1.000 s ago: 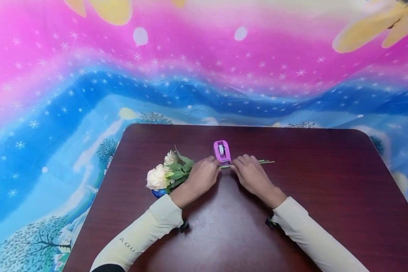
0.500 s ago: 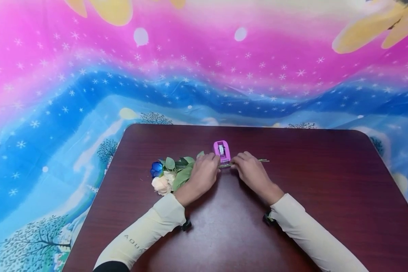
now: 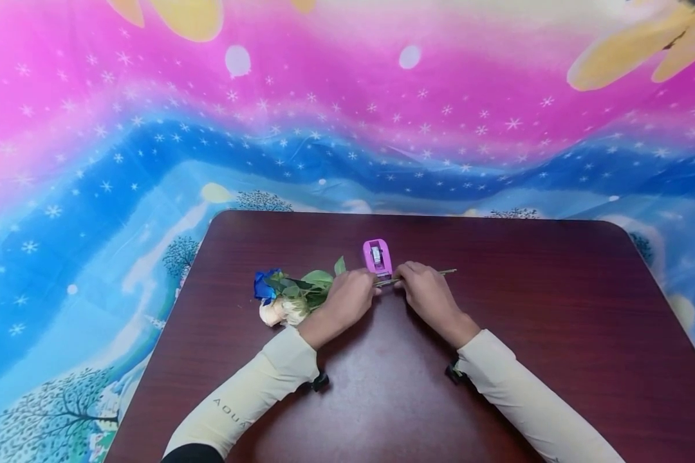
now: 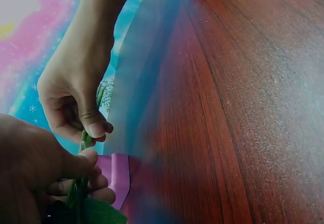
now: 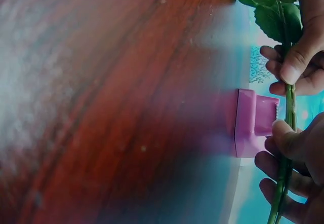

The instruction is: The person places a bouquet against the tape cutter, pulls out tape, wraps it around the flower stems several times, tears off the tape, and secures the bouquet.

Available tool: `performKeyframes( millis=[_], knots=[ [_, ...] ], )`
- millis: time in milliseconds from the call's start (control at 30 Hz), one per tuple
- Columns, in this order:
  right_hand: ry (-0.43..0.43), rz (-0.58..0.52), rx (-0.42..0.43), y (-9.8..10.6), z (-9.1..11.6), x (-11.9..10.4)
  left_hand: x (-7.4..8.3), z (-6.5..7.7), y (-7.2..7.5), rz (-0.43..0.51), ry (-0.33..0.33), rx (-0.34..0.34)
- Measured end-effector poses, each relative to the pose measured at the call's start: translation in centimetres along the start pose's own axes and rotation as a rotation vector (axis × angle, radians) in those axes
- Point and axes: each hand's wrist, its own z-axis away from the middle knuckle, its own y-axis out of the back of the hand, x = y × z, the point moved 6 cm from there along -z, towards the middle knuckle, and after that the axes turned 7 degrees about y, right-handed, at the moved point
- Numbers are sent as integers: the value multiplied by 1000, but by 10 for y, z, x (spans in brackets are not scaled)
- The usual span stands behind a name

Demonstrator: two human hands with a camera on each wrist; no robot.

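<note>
A small bunch of flowers lies across both hands, its heads to the left. A blue rose (image 3: 264, 285) is on the far side, with a cream rose (image 3: 271, 313) and another pale flower (image 3: 295, 310) nearer. My left hand (image 3: 347, 299) grips the green stems (image 5: 290, 107) just below the leaves (image 5: 272, 19). A short way along, my right hand (image 3: 428, 296) pinches the same stems between thumb and fingers, and their cut ends stick out to the right. Right behind the stems stands a pink tape dispenser (image 3: 387, 256), its toothed edge facing them in the right wrist view.
The dark red-brown table (image 3: 556, 321) has rounded far corners. Behind it hangs a printed pink and blue cloth (image 3: 347, 128). A black wrist camera (image 3: 320, 382) sits under the left sleeve, another (image 3: 454, 372) under the right.
The bunch has turned about its stems: the blue rose has come from the near side to the far side, the cream rose to the near side. The stem ends shifted slightly left.
</note>
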Motion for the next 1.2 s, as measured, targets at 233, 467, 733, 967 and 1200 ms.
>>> performKeyframes(
  millis=[233,467,733,967,1200],
  knots=[
    [3,-10,-48,-3,-3,-3,-5,-1,1,-27,56,41],
    [32,-22,-119,-7,-8,-6,-4,0,1,-100,10,115],
    [-43,-24,-43,-3,-12,-2,-2,2,1,-130,-22,115],
    [-4,22,40,0,-10,-4,-3,-2,0,-124,-13,25],
    [11,45,64,-4,-8,-3,-1,-6,-1,-101,-13,19]
  ],
)
